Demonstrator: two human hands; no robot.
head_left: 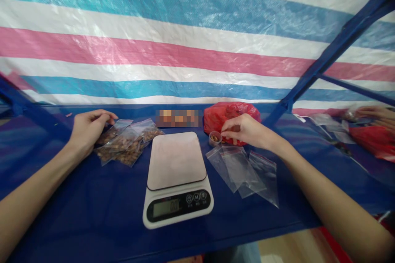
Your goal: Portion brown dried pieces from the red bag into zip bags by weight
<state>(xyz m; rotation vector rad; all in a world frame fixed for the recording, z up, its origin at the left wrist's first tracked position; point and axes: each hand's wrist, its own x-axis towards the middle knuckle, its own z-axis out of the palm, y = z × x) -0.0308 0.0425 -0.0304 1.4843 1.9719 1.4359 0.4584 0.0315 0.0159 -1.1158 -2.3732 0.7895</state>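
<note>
My left hand (89,128) rests at the left, its fingers loosely bent beside clear zip bags (123,148) filled with brown, nut-like pieces. It appears to grip nothing. At the right, my right hand (239,128) pinches the rim of a small clear cup (215,139) with a few brown pieces inside. Right behind that hand is a red plastic bag (216,115). Between my hands stands a white kitchen scale (177,164) with a bare platform; its display reads 0.0. Several flat, unfilled zip bags (240,170) lie overlapping in front of my right hand.
A pixelated brown item (177,119) sits behind the scale on the blue table (117,205). Blue metal bars (321,61) slant up at the right, and a striped sheet (154,41) hangs behind. Another person's hand (375,113) is at far right near a second red bag (375,141).
</note>
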